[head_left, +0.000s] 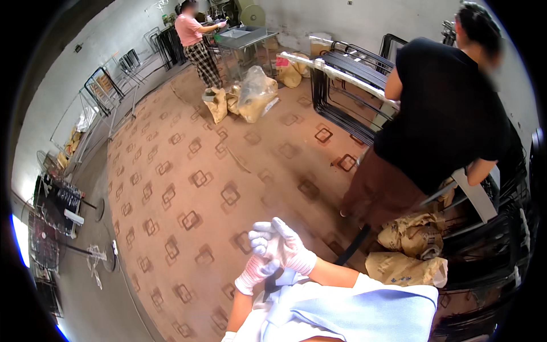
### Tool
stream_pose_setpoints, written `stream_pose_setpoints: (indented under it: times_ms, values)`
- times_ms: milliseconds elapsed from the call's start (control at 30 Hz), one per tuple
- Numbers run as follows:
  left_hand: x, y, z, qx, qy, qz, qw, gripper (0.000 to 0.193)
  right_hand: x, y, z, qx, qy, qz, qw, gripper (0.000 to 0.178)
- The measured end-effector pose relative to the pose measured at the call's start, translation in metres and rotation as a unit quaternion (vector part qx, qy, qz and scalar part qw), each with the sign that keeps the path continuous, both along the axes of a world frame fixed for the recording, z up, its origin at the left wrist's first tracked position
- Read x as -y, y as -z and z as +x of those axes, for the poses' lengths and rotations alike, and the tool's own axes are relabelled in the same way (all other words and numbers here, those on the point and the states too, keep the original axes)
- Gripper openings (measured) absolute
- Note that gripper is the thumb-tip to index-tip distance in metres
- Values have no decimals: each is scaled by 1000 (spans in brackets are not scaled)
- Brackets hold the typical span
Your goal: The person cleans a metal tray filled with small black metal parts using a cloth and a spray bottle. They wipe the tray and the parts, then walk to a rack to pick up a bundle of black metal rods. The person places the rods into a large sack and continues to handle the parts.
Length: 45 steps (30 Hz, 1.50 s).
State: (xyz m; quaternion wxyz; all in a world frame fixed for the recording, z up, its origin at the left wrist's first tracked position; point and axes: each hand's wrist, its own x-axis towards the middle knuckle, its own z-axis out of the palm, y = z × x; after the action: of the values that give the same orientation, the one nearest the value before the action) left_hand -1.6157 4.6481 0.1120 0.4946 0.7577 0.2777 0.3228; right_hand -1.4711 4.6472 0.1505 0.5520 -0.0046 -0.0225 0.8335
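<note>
Meeting over the patterned carpet (171,199), the left hand (256,272) and right hand (292,251) touch, both wearing white gloves (248,281). Whether either grip pinches fabric, I cannot tell. Gloving looks done; any remaining adjustment is unclear.

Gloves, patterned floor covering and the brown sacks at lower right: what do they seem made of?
Gloves: probably knitted fabric, matte, since the cuffs look finely ribbed.
Floor covering: perhaps textile or printed sheet; it looks dull, with a crease.
Sacks: likely paper, faintly shiny, judging by sharp crinkles.
</note>
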Motion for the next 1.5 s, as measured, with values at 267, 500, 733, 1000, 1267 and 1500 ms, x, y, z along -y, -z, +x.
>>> stream_pose_setpoints:
  times_ms: [267,500,733,1000,1267,1500]
  values:
    - [-181,-8,-5,98,-23,-145,984,49,-191,-25,-29,-96,-77,4,992,49]
    - [-312,-41,-15,388,-40,-384,837,48,-325,-19,-69,-55,-86,93,990,54]
    - [-446,-56,-73,530,-50,-421,735,46,-441,-18,-101,28,-112,26,993,67]
    - [-624,-69,-91,532,-89,-455,709,32,-580,-4,-149,240,76,152,956,45]
    - [-735,-69,-93,465,-141,-562,669,32,-673,-22,-149,470,67,146,868,46]
    - [-830,-69,-70,469,-172,-473,726,29,-793,-16,-109,430,6,183,884,40]
